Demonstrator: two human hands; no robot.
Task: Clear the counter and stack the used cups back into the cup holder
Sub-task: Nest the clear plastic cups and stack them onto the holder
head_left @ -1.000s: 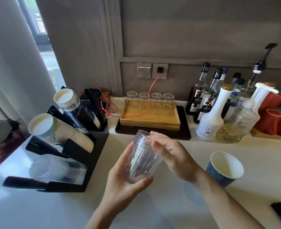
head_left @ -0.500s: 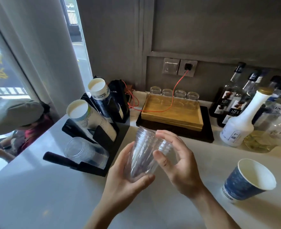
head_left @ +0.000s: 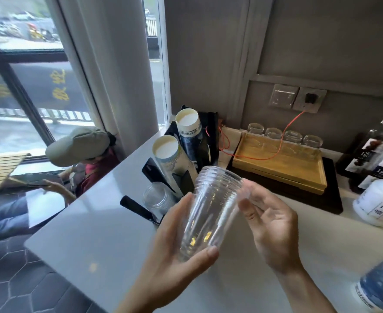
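Observation:
A stack of clear plastic cups [head_left: 211,213] is held tilted over the white counter [head_left: 91,236], rims pointing up and away. My left hand [head_left: 174,247] cradles its base, thumb curled under the bottom. My right hand [head_left: 269,224] is beside the stack's right side with fingers spread and only the fingertips near the rim. The black cup holder [head_left: 181,177] stands just behind, with two rows of paper cups [head_left: 170,157] and a row of clear cups [head_left: 156,197] lying in its lowest slot. A blue paper cup [head_left: 382,285] stands on the counter at the far right.
A wooden tray [head_left: 280,166] on a black mat holds upturned glasses at the back. Syrup bottles [head_left: 375,159] and a white bottle [head_left: 377,204] crowd the right. An orange cable [head_left: 283,136] runs from the wall socket. A person in a cap [head_left: 80,145] sits beyond the counter's left edge.
My view has swung left and closer. My right hand has loosened from the stack's rim and opened beside it. My left hand still holds the stack's base.

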